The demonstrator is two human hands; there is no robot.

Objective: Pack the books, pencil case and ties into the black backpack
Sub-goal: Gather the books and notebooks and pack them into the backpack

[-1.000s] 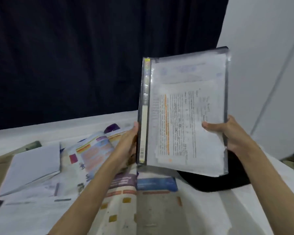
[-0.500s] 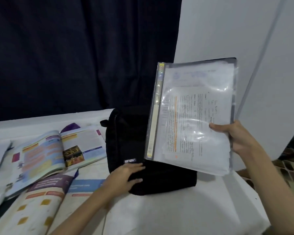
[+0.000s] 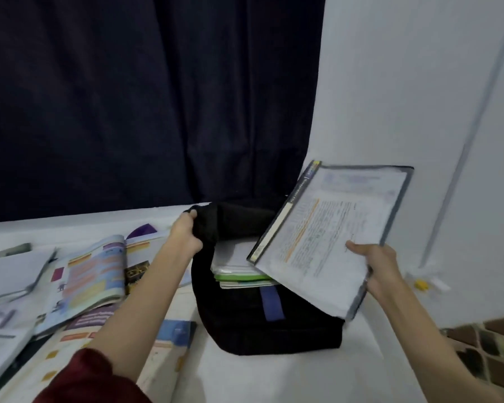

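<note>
The black backpack stands on the white table with its mouth pulled wide. My left hand grips the bag's upper left rim. Inside lie stacked books, white on top with green edges below. My right hand holds a clear plastic folder of printed papers by its lower right edge, tilted over the bag's right side, its lower corner overlapping the opening. An open colourful textbook lies left of the bag. Pencil case and ties do not show.
More open books and papers cover the table's left side, and another printed book lies near my left forearm. A dark curtain hangs behind; a white wall stands at right. Patterned floor tiles show past the table's right edge.
My left hand moved from the bag's front up to its rim and pulled the opening wide, showing the books inside. My right hand lowered and tilted the folder toward the bag.
</note>
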